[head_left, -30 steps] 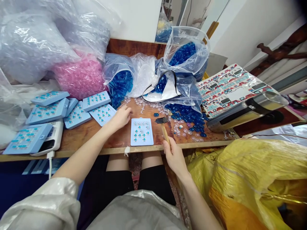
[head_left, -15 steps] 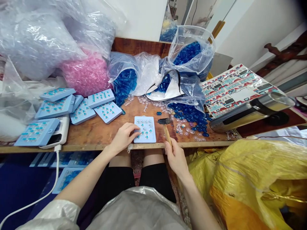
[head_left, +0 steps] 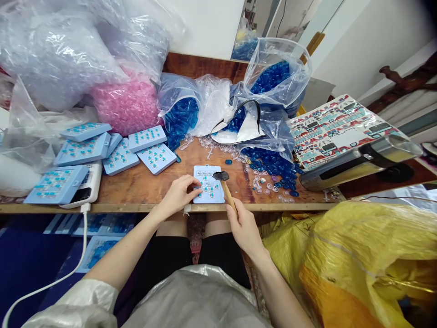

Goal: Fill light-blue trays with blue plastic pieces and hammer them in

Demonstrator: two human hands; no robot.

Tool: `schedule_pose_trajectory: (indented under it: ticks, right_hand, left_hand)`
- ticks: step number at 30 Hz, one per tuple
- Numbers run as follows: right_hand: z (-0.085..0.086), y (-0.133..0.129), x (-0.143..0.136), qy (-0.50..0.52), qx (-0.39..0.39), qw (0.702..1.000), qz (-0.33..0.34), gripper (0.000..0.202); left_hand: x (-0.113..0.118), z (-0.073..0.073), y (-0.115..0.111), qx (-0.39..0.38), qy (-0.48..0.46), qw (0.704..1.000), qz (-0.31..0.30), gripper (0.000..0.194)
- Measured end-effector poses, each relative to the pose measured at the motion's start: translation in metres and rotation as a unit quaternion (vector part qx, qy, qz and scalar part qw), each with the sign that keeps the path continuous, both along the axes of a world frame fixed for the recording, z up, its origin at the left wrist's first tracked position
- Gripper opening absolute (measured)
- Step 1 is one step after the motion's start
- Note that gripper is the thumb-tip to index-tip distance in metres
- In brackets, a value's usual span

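A light-blue plastic panel (head_left: pixel 208 199) with small clear and turquoise pieces set in it lies flat at the table's front edge. My left hand (head_left: pixel 179 194) has curled fingers gripping the panel's left edge, thumb and fingertips over its border. My right hand (head_left: pixel 245 226) is closed round the wooden handle of a hammer (head_left: pixel 229 196). The hammer's dark, wrapped-looking head is over the panel's upper right part, hiding some pieces; whether it touches them I cannot tell.
Similar blue panels (head_left: pixel 155 157) lie stacked to the left, near a white power bank (head_left: pixel 94 182) with a cable. Loose blue pieces (head_left: pixel 273 166) spill from plastic bags at the back right. A metal-and-clear tumbler (head_left: pixel 327 171) and printed sheets (head_left: pixel 337 123) are at the right.
My right hand has moved left with the hammer, bringing its head from beside the panel to over it. My left hand stays at the panel's left edge. The view has shifted slightly.
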State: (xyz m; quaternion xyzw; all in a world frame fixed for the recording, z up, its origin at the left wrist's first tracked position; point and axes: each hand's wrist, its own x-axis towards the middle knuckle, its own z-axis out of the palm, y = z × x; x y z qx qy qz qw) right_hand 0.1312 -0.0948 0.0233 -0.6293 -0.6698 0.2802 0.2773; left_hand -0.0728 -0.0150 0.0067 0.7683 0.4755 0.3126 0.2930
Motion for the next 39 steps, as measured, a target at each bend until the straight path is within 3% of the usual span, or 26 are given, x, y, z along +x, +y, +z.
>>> schedule_pose_trajectory:
  ticks: [7, 12, 15, 18, 21, 24, 27, 31, 36, 39]
  right_hand:
    - [0.009, 0.001, -0.008, -0.066, -0.051, 0.994, 0.073, 0.027]
    - [0.018, -0.004, -0.008, -0.025, -0.023, 0.999, 0.042, 0.031]
    - [0.016, -0.009, -0.004, -0.012, -0.028, 0.998, 0.053, 0.03]
    - [0.011, -0.011, 0.0, 0.006, -0.025, 0.999, 0.04, 0.031]
    - [0.01, -0.011, 0.003, 0.023, -0.006, 1.0, 0.007, 0.033]
    - [0.01, -0.011, 0.007, 0.019, -0.01, 1.0, -0.005, 0.035]
    - [0.007, -0.014, 0.013, 0.009, -0.018, 1.0, -0.009, 0.034]
    - [0.001, -0.016, 0.021, 0.003, -0.023, 1.0, -0.021, 0.034]
    - [-0.003, -0.014, 0.023, 0.01, -0.021, 0.999, -0.03, 0.034]
    - [-0.002, -0.012, 0.02, 0.012, -0.015, 0.999, -0.029, 0.035]
  left_hand:
    - [-0.001, 0.0, 0.011, -0.123, -0.073, 0.99, 0.008, 0.029]
    - [-0.005, -0.007, 0.011, -0.134, -0.096, 0.986, -0.017, 0.033]
    - [-0.007, -0.005, 0.019, -0.119, -0.102, 0.987, -0.022, 0.031]
    - [-0.002, 0.002, 0.049, 0.0, -0.026, 1.0, -0.007, 0.021]
    - [0.013, 0.001, 0.098, 0.133, 0.095, 0.986, -0.023, 0.034]
    - [0.029, -0.007, 0.141, 0.149, 0.192, 0.969, -0.032, 0.036]
    - [0.036, -0.014, 0.159, 0.14, 0.254, 0.957, -0.001, 0.028]
    - [0.025, -0.008, 0.14, 0.109, 0.229, 0.967, 0.008, 0.017]
    - [0.009, 0.02, 0.073, 0.003, 0.052, 0.996, -0.071, 0.017]
    - [0.009, 0.029, 0.039, -0.038, 0.045, 0.989, -0.138, 0.016]
